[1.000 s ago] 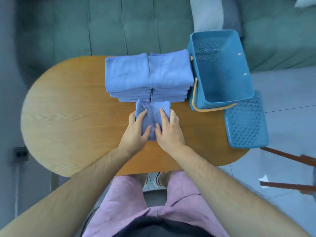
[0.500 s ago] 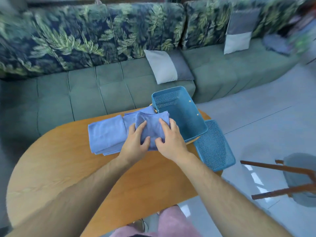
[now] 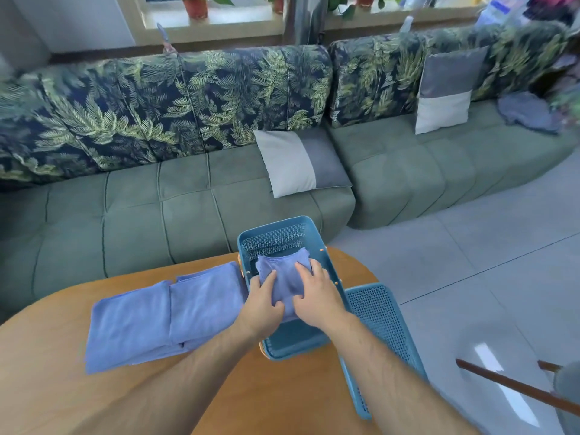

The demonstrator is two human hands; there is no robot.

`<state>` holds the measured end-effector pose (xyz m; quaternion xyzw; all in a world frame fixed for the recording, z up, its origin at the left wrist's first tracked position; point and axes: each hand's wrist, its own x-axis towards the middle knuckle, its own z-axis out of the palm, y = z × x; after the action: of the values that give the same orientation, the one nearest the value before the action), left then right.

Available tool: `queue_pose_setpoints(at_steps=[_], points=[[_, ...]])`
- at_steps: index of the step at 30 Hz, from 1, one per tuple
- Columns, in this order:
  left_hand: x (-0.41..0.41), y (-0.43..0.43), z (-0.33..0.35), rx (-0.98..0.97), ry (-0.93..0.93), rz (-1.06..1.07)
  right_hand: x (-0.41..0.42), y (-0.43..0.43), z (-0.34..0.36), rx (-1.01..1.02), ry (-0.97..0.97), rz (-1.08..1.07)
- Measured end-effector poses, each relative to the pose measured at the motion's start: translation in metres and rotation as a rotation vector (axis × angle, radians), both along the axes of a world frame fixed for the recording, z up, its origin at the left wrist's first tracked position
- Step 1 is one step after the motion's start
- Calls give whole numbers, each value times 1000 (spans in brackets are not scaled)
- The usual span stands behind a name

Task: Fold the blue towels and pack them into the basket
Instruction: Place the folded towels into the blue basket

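A small folded blue towel (image 3: 284, 273) is held over the open blue basket (image 3: 317, 340), between its side walls. My left hand (image 3: 262, 301) grips its left edge, thumb on top. At the towel's right edge my right hand (image 3: 315, 293) grips it, fingers spread on top. Two stacks of folded blue towels (image 3: 163, 312) lie side by side on the wooden table (image 3: 266, 394), just left of the basket.
The basket's blue perforated lid (image 3: 379, 328) hangs off the table's right edge beside the basket. A green sofa (image 3: 157, 215) with cushions stands behind the table. Wooden chair legs (image 3: 514, 387) show over the tiled floor at the lower right.
Both hands lifted the folded towel from the table in front of the stacks and carried it right, over the basket. The camera view tilted up toward the sofa.
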<state>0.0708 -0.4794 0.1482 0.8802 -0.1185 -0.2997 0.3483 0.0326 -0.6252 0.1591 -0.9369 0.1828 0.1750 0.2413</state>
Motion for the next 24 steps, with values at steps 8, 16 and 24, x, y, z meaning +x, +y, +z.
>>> queue_pose_setpoints(at_steps=[8, 16, 24], points=[[42, -58, -76, 225, 89, 83, 59, -44, -87, -3, 117, 190], [80, -87, -136, 273, 67, 113, 103, -45, -152, -97, 142, 212], [88, -96, -174, 485, -157, 175, 115, -44, -196, -190, 12, 110]])
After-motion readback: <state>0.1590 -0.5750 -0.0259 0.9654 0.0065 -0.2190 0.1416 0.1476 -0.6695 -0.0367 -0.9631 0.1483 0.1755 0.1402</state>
